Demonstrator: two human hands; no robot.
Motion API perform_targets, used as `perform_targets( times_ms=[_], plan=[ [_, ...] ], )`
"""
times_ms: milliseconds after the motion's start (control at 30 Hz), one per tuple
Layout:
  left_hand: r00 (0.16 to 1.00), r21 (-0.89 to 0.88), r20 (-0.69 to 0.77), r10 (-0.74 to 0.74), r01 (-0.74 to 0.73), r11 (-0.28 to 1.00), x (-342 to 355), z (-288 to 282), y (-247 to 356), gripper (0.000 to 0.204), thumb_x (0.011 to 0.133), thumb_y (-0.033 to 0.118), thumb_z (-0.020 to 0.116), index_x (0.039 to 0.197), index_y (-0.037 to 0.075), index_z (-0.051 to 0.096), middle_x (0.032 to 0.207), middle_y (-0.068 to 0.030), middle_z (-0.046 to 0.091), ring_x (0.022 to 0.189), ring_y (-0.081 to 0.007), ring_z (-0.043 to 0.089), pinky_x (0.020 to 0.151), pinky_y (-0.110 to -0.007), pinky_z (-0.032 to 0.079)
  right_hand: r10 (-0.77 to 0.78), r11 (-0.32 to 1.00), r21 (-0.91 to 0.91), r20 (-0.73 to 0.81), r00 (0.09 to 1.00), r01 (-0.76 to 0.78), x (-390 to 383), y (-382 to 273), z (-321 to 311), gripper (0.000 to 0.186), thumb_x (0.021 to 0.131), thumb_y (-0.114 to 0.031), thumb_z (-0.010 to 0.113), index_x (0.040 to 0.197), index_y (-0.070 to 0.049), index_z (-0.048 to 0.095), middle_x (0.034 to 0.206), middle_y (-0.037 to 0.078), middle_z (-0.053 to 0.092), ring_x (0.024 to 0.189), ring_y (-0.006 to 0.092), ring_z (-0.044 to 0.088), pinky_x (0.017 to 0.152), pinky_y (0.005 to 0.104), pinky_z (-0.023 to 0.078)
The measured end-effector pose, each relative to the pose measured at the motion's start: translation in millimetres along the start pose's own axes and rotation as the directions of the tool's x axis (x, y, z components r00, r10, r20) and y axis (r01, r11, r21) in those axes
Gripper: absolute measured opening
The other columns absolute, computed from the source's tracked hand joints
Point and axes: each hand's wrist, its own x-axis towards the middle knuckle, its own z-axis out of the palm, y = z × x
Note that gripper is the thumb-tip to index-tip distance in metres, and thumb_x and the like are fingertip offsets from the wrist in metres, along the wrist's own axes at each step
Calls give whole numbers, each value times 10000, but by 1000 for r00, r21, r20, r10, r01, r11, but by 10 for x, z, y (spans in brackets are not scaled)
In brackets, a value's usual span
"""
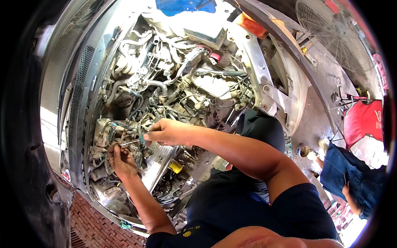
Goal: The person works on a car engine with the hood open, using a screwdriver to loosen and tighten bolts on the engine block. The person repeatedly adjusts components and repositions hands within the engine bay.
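My right hand (167,131) is closed around the teal handle of a screwdriver (131,142), whose thin metal shaft points left. My left hand (123,162) has its fingers bent together at the far end of the shaft; whatever is between them is too small to make out. Both hands are over the left part of an open engine bay (182,89), among hoses, wiring and dusty metal parts. Just right of my left hand is a silvery ribbed metal cover (159,165). A yellow cap (175,166) sits beside that cover.
A battery-like box (205,36) and a blue tray (186,5) lie at the far side. The car's front frame (258,66) bounds the bay on the right. Beyond it are a large fan (337,31), a red chair (364,122) and another person in blue clothes (349,171).
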Motion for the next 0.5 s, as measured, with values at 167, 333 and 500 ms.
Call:
perform_targets(
  times_ms=[167,333,500],
  plan=[
    [1000,19,23,7,-8,1000,99,22,67,175,1022,49,687,1196,28,685,1072,-90,707,825,-113,607,732,-222,501,-517,731,-564,-91,851,383,-19,47,3,356,973,-381,759,1146,-71,784,833,82,723,752,219,678,691,365,503],
    [997,-45,62,36,-33,998,128,-63,87,191,1004,39,711,1192,12,688,1135,-125,710,845,-145,614,747,-246,512,-395,905,-265,-236,888,332,-67,-148,119,336,1000,-417,722,1128,-114,791,774,27,668,684,169,607,633,331,447],
    [997,-54,80,21,-16,998,195,138,22,197,987,36,734,1180,19,700,1110,-139,721,849,-153,616,753,-256,518,-8,932,361,37,999,-6,-97,-126,-111,421,1078,-452,628,1030,-64,784,672,-39,505,622,77,451,584,287,363]
  ],
)
